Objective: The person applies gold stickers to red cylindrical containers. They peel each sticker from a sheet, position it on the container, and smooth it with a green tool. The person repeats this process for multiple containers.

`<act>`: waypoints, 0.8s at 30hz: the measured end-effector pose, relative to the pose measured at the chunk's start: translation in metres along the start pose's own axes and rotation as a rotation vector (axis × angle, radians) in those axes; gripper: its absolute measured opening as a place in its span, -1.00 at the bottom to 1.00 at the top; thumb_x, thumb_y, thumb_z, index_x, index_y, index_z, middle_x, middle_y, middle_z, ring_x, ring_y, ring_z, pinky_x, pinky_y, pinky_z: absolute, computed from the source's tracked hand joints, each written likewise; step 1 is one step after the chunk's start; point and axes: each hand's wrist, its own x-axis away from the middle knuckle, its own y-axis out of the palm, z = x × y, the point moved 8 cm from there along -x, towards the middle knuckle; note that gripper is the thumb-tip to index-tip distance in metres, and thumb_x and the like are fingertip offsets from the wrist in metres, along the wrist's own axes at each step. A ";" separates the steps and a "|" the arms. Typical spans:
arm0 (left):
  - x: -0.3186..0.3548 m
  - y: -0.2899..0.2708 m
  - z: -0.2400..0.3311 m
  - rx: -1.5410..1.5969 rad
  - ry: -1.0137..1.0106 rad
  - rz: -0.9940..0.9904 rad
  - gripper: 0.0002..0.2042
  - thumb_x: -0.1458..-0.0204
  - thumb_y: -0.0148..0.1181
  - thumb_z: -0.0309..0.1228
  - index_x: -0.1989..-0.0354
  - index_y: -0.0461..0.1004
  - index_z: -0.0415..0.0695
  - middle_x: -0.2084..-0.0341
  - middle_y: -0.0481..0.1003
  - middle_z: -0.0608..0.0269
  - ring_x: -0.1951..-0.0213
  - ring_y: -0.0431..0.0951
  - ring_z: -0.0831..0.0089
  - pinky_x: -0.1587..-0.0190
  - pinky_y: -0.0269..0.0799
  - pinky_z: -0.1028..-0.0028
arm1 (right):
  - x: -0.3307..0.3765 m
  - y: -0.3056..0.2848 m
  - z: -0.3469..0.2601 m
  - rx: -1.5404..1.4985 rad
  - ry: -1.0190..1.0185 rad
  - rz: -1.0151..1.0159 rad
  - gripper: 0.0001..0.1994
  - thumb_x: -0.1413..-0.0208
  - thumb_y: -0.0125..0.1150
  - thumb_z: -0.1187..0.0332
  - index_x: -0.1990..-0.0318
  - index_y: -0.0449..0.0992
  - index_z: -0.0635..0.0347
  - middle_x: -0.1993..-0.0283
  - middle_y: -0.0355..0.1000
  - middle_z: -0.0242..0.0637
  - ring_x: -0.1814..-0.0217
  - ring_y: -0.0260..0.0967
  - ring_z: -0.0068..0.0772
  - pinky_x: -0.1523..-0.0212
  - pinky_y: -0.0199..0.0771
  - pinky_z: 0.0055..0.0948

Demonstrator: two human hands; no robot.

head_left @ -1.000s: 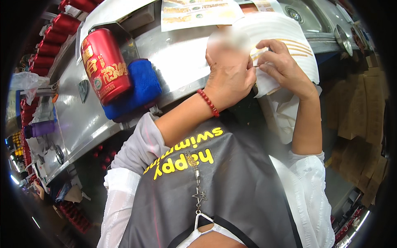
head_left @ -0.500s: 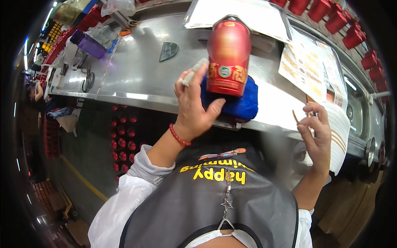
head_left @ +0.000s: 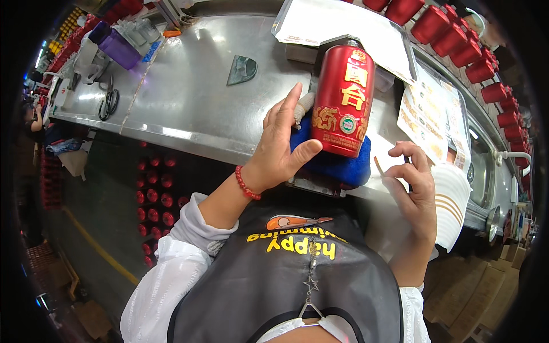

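Note:
A red bottle (head_left: 347,97) with gold decoration and a dark cap lies on a folded blue cloth (head_left: 337,171) at the steel counter's near edge. My left hand (head_left: 277,148) is open at the bottle's left side, its thumb stretched out near the base; some fingers carry pale coverings. Whether those fingers touch the bottle is hard to see. To the right of the bottle, the thumb and a finger of my right hand (head_left: 416,186) pinch a thin, narrow brownish strip (head_left: 378,166), which stands apart from the bottle.
On the steel counter (head_left: 189,86) lie a dark green flat piece (head_left: 242,70), black-handled scissors (head_left: 109,102) and a purple bottle (head_left: 116,47). White sheets (head_left: 343,26) and printed label sheets (head_left: 426,111) lie behind and right. A white cloth (head_left: 452,200) hangs at the right, near a sink (head_left: 483,174).
My right hand has moved left with the strip, nearer the bottle. The bottle sits slightly farther right and nearer, while the left hand stays open beside it. The whole view has shifted a little.

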 end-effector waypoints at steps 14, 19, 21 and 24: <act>-0.003 -0.015 0.048 -0.389 0.357 0.131 -0.34 0.06 0.42 -0.09 -0.28 0.46 0.09 0.01 0.58 0.42 -0.32 0.20 0.12 -0.41 -0.27 -0.09 | -0.017 0.004 -0.014 -0.047 0.009 -0.012 -0.83 0.13 0.44 0.60 0.35 0.60 0.19 0.00 0.39 -0.22 -0.15 0.33 -0.19 0.11 0.39 -0.33; 0.007 0.009 0.056 -0.551 0.530 0.056 -0.51 -0.11 0.27 -0.18 -0.26 0.48 0.21 -0.08 0.54 0.60 -0.29 0.22 0.33 -0.43 -0.26 0.03 | -0.017 0.009 -0.010 -0.103 0.054 0.005 -0.85 0.12 0.38 0.61 0.38 0.57 0.21 -0.01 0.37 -0.21 -0.21 0.28 -0.15 -0.04 0.30 -0.28; -0.002 0.002 0.043 -0.556 0.413 0.067 -0.49 -0.13 0.25 -0.14 -0.30 0.45 0.22 -0.07 0.54 0.60 -0.29 0.22 0.33 -0.43 -0.26 0.05 | -0.016 0.011 -0.006 -0.145 0.131 -0.003 -0.91 0.13 0.26 0.61 0.44 0.50 0.24 -0.03 0.33 -0.20 -0.28 0.22 -0.09 -0.32 0.14 -0.19; 0.008 0.001 0.022 -0.453 0.274 0.084 -0.43 -0.21 0.14 -0.06 -0.37 0.35 0.02 -0.13 0.53 0.42 -0.31 0.20 0.22 -0.41 -0.27 0.00 | -0.015 0.008 -0.002 -0.088 0.034 0.003 -0.83 0.11 0.43 0.60 0.34 0.61 0.19 -0.02 0.37 -0.22 -0.20 0.29 -0.19 0.11 0.39 -0.33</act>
